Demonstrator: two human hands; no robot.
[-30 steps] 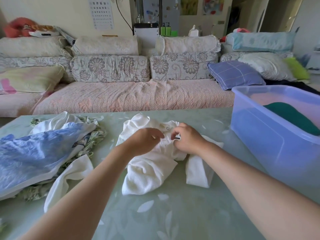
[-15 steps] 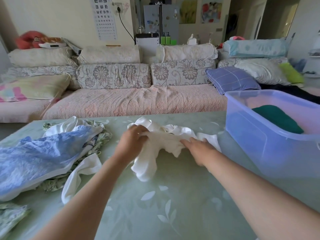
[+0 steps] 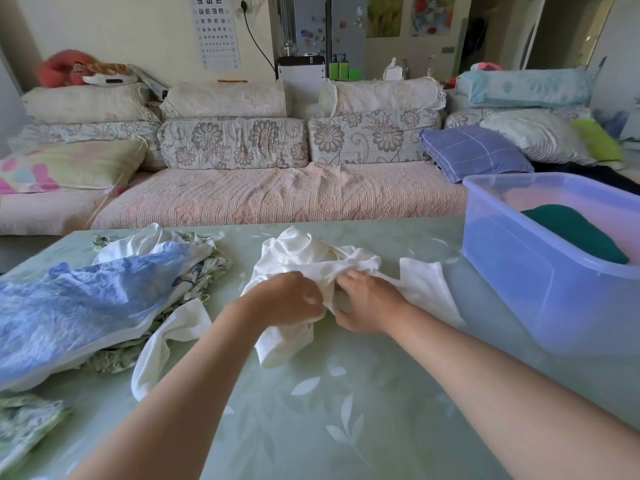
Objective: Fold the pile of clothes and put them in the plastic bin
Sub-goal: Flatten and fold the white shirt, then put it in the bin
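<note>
**Both hands bunched into the white garment at mid-worktop**

Head view: the left hand and the right hand meet close together at the middle of the worktop, both with fingers curled into the same white garment. The left hand pinches a fold of the fabric. The right hand grips the cloth just beside it, knuckles up.

The garment lies crumpled on the worktop. Part of it is heaped beyond the hands, one flap lies flat out to the right, and another end reaches towards the camera under the left wrist.

Over on the left sits the pile of clothes, with a blue garment on top of leafy green-print cloth. A white cloth trails out of the pile near the left forearm.

At the right edge stands the plastic bin, translucent blue and apart from the white garment. Inside it lies a dark green garment. Behind the worktop runs a sofa lined with cushions.
</note>
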